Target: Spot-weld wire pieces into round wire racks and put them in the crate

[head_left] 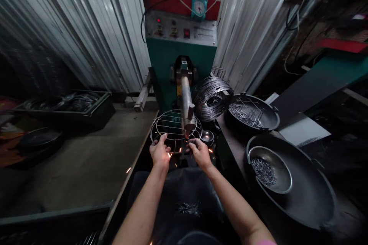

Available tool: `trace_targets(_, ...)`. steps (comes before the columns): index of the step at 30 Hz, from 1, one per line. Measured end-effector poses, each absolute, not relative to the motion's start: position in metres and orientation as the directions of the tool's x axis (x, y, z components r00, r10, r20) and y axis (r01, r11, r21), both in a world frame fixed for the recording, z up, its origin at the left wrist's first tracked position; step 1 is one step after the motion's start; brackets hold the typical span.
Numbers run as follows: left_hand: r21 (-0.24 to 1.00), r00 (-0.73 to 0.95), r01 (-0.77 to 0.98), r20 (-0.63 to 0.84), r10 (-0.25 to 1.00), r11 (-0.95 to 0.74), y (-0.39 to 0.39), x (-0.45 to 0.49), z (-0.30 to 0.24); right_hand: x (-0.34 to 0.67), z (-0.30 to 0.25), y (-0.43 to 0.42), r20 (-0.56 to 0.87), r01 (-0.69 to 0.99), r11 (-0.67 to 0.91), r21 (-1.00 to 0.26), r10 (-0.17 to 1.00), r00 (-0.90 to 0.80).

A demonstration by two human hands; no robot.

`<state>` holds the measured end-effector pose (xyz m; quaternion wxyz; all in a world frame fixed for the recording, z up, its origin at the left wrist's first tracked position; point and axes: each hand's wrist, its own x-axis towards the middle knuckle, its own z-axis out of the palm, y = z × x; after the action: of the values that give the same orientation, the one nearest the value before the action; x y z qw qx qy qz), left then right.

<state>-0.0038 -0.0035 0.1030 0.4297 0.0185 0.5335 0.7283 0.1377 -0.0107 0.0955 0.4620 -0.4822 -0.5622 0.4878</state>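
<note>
Left hand (160, 151) grips the near-left rim of a round wire rack (169, 138), thumb on top. Right hand (198, 151) has its thumb and fingertips drawn close together at the near-right rim; whether they close on the rim or on a small piece of wire cannot be told.

Just ahead of both hands, the rack lies roughly level, its face upward. Being round, it shows no clear long axis; its straight inner bars run crosswise, from the left hand's side toward the right's, while short spokes join the inner ring to the outer one. Directly ahead of the right hand, a thick metal arm (186, 93) slopes down over the rack, hiding part of its right side. Sparks (128, 170) glow beside both hands and farther out to the left.

Beyond the right hand, slightly rightward, sits a wire coil (211, 103), with a small metal dish (207, 136) nearer. Well to that hand's right are a dark pan (271, 118) of thin wires and a larger pan (310, 195); inside the latter, a metal bowl (283, 178) holds short metal pieces (263, 171). More wire scraps (188, 208) lie on dark cloth between the forearms. Farther ahead of both hands stands a green machine (162, 55).
</note>
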Motion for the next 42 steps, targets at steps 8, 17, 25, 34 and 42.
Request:
trace_targets(8, 0.771, -0.65, -0.631, -0.465, 0.601, -0.085, -0.009, 0.005, 0.107, 0.139, 0.098, -0.004, 0.111, 0.152, 0.126, -0.98, 0.989, -0.101)
trace_targets(17, 0.719, -0.5, -0.688, -0.567, 0.654, 0.097, -0.029, -0.014, 0.097, 0.174, 0.093, -0.041, 0.242, 0.53, 0.305, -0.791, 0.952, -0.187)
trace_targets(25, 0.742, -0.393, -0.594, -0.604, 0.693, 0.309, -0.012, -0.084, 0.102, 0.152, 0.021, -0.117, -0.496, 0.794, 0.564, -0.227, 0.635, -0.592)
trace_targets(34, 0.712, -0.388, -0.671, -0.574, 0.721, 0.207, -0.019, -0.06, 0.112, 0.177, 0.027, -0.134, -0.452, 0.717, 0.616, -0.326, 0.564, -0.691)
trace_targets(42, 0.682, -0.435, -0.727, -0.552, 0.712, 0.085, -0.063, -0.032, 0.106, 0.192, 0.033, -0.144, -0.459, 0.616, 0.737, -0.278, 0.462, -0.759)
